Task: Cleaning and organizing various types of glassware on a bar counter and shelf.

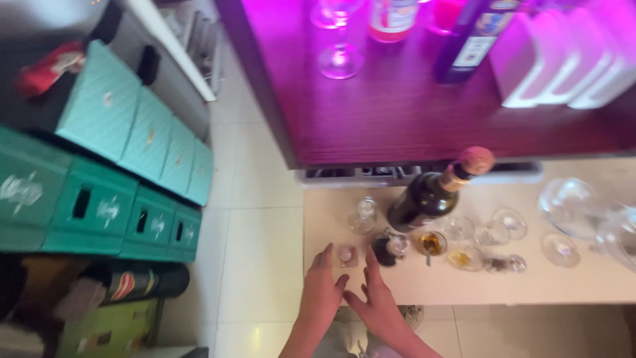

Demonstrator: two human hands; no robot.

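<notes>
- Both hands sit closest to the lens, low in the view, reaching onto the near edge of the pale table [371, 282]. Left hand [322, 292] and right hand [379, 301] are open, fingers spread, grasping nothing, thumbs almost meeting.
- Dark wooden bar shelf [397, 113] above the table, lit magenta; stemmed glass [339, 46], blue bottle [474, 40] and white boxes [563, 59] standing on it.
- Green crates [99, 205] stacked at left on the tiled floor [258, 252], teal boxes [146, 126] on top of them.
- Dark wine bottle [430, 195] with pinkish foil cap, tilted, mid-table, well beyond the fingertips.
- Large clear glass bowl [573, 205] at far right of the table.
- Row of small glasses [493, 232] beside the bottle; two hold amber liquid.
- Small square coaster with a tiny clear piece [346, 255] lies between the two hands' fingertips, just beside the left index finger; contact cannot be told.
</notes>
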